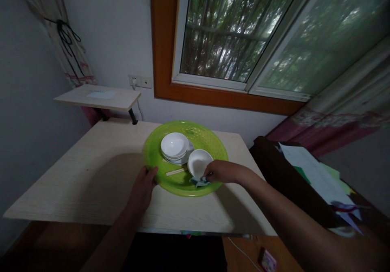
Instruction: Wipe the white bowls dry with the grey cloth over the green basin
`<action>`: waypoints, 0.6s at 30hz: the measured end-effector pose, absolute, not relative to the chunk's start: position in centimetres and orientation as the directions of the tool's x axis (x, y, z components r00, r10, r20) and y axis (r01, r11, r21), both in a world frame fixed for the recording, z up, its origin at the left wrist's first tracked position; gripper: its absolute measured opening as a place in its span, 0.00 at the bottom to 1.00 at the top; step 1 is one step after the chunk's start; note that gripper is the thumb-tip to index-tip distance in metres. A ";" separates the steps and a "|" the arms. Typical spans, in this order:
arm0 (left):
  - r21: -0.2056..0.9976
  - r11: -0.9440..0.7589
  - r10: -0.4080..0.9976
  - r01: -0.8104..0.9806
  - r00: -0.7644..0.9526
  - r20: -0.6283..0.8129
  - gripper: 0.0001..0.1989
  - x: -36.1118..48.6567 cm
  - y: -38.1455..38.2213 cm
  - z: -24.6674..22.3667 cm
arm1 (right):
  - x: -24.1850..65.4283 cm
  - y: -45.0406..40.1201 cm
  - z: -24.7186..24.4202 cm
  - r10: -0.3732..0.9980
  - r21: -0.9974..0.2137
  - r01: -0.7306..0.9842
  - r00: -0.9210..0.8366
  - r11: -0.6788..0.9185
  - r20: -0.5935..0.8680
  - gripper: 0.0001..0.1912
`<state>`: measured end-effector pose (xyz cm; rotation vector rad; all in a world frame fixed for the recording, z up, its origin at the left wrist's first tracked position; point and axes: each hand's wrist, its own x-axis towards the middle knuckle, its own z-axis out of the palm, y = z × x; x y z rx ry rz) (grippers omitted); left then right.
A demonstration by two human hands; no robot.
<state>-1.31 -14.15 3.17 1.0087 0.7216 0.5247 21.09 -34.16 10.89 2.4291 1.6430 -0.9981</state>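
Note:
A large round green tray [210,140] lies on the pale wooden table. My left hand [145,184] grips its left front rim, thumb on top. On the tray a stack of white bowls [174,145] rests on a white plate [189,152]. Chopsticks [176,171] lie in front of the stack. To the right is a single white bowl [199,162]. My right hand [216,171] is closed on a light blue-grey cloth [199,182] at the front edge of this bowl. The hand partly covers the bowl's right side.
A small raised shelf [122,98] with a paper [101,94] on it stands at the table's back left. The table [76,182] extends left of the tray. Right of it is a dark piece of furniture [280,178] with papers [317,174].

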 end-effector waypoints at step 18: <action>0.913 0.404 0.645 -0.055 0.725 -0.242 0.14 4.7 -4.7 3.4 | 24.1 -33.7 11.1 0.797 0.375 0.801 0.564 -0.466 -0.216 0.14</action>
